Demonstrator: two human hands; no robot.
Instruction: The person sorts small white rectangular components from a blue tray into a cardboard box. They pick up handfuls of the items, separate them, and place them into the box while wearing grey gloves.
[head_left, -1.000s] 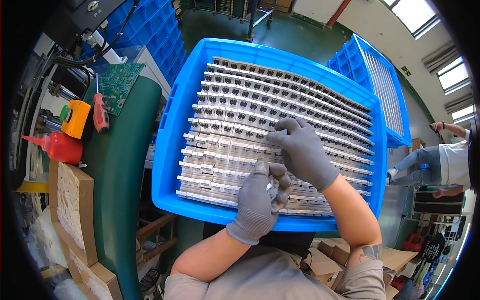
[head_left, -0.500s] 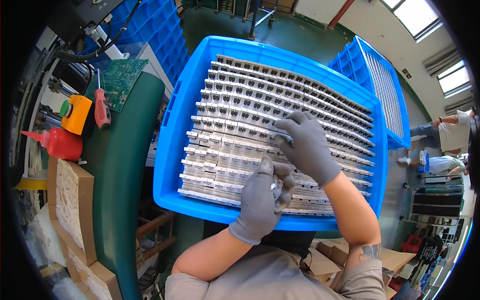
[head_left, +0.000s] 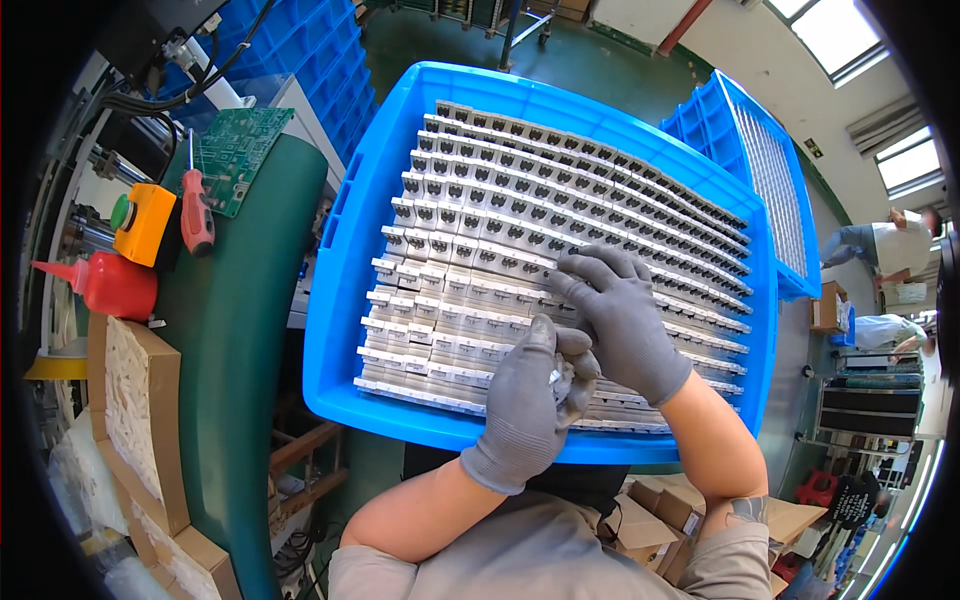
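Observation:
A blue plastic crate [head_left: 335, 385] holds several rows of small white and silver modules [head_left: 470, 222]; the far rows show black connector parts on their faces. Over the near middle of the rows, my left hand [head_left: 528, 415], in a grey glove, is closed, palm up. Small shiny pieces show between its curled fingers, too hidden to name. My right hand [head_left: 630, 330], gloved alike, reaches over the modules just beyond the left one. Its fingers are bent, with the fingertips down at a row; whatever they pinch is hidden beneath them.
To the left, a green padded surface [head_left: 235, 330] carries a green circuit board [head_left: 240, 150], a red-handled screwdriver [head_left: 196, 215], a yellow button box [head_left: 148, 225] and a red squeeze bottle [head_left: 118, 285]. Another filled blue crate [head_left: 740, 150] stands behind right. Cardboard boxes [head_left: 650, 520] lie below.
My right hand has shifted slightly nearer and right, closer to my left hand. The left hand has moved slightly right and stays closed around the small pieces.

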